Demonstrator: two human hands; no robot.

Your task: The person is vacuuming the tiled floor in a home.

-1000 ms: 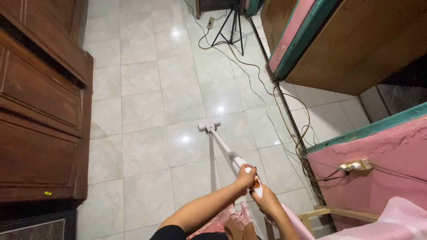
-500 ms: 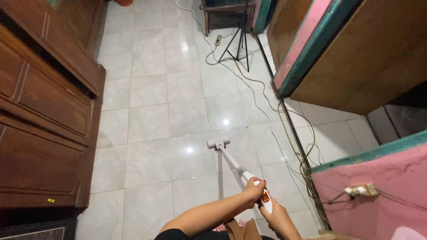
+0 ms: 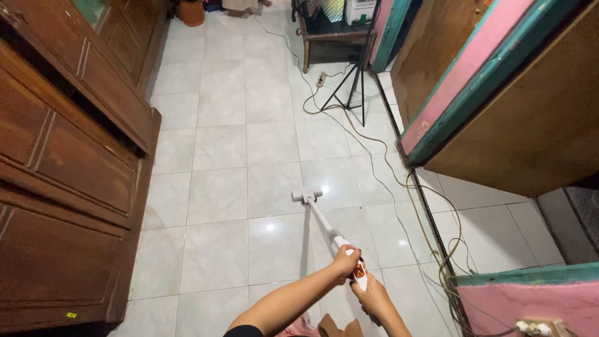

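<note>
From the head view, both hands grip a slim white stick vacuum with an orange patch on its handle. The left hand has its fingers curled fully around the upper part of the tube, and the right hand is wrapped closed around the handle just below it. The vacuum's small white floor head rests flat on the pale glossy tiled floor, well ahead of the hands.

The likeliest trouble lies to the right of the floor head: loose tan and dark cables trail along the floor there, and a sweep in that direction could snag or suck one in, tugging the white socket strip near the pink wall. Beyond the floor head, a black tripod stand spreads its legs over another cord; a knock could tip it.

Left of the floor head, a dark brown wooden cabinet bounds the floor. Far beyond it, a low dark wooden table closes the passage.
</note>
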